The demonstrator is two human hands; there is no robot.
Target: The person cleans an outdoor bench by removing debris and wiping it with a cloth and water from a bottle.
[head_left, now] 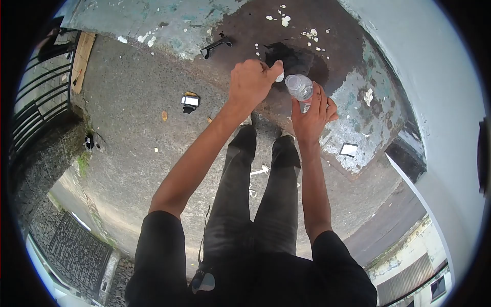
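Observation:
My left hand (250, 84) is closed, its fingers curled under and its thumb pointing up and to the right. A small white thing (280, 76) shows below the thumb; its kind is too small to tell. Just to the right, my right hand (314, 113) grips a clear plastic bottle (299, 86) round its lower part. The bottle's round top end points up and left, towards the left hand, without touching it. Part of a red and white label shows between the fingers. Beyond both hands, a black patch (289, 57) lies on the wet floor.
A black bracket-like piece (217, 46) lies on the painted concrete. On the rough ground are a black object with a white face (190, 102) and dry leaves. A white rectangular piece (349, 149) lies at right. A metal gate (43, 92) stands left, a pale wall (429, 66) right.

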